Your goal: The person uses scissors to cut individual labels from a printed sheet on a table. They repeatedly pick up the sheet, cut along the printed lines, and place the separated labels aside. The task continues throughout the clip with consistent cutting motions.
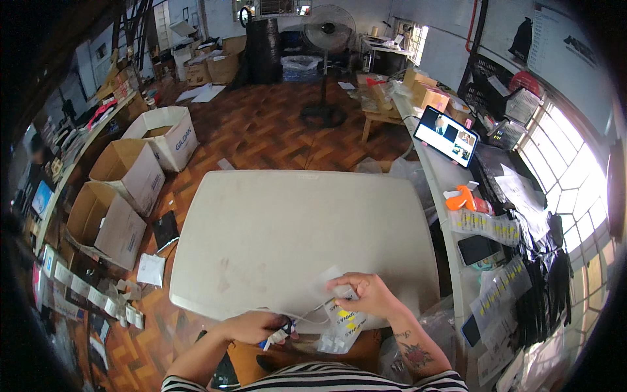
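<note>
My left hand (254,327) is at the near left edge of the pale folding table (303,220). Its fingers are closed on a small white and blue item (279,334), too covered to name exactly. My right hand (365,294) pinches a clear plastic strip (349,326) printed with yellow marks and dark writing. The strip hangs over the table's near edge, towards my lap. A thin white cord (313,321) loops between the two hands; where its ends go is hidden.
Open cardboard boxes (122,181) line the floor at left. At right, a long bench (436,181) holds a lit tablet (446,136), an orange tape dispenser (463,198), a dark phone (478,250) and more printed plastic strips (485,226). Beyond the table stands a pedestal fan (325,98).
</note>
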A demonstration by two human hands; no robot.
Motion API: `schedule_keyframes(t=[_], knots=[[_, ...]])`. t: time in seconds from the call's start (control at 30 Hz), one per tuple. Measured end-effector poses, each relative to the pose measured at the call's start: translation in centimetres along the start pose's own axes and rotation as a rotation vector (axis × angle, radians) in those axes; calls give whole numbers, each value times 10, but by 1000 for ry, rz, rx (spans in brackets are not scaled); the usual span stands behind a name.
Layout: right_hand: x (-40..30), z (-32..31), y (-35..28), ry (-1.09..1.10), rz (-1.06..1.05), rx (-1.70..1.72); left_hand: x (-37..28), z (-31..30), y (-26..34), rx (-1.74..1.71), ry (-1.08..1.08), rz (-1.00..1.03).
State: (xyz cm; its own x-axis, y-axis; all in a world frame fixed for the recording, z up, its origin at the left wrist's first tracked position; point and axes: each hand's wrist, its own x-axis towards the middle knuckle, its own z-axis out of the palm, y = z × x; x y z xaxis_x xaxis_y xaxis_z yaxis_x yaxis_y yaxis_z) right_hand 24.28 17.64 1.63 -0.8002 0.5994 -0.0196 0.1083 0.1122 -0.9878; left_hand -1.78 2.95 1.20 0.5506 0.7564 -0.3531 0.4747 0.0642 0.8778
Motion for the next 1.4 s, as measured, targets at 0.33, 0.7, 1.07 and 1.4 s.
schedule_keyframes(t=[0.33, 0.7, 1.07, 1.4], knots=[[-5, 10, 22, -97, 207, 337, 11, 11, -20, 2, -36, -62], [-17, 20, 26, -88, 175, 327, 6, 28, -17, -26, 4, -46], [-21, 25, 19, -182, 119, 213, -2, 27, 3, 41, 18, -50], [-21, 23, 9, -221, 133, 279, 8, 37, -12, -78, 39, 6]])
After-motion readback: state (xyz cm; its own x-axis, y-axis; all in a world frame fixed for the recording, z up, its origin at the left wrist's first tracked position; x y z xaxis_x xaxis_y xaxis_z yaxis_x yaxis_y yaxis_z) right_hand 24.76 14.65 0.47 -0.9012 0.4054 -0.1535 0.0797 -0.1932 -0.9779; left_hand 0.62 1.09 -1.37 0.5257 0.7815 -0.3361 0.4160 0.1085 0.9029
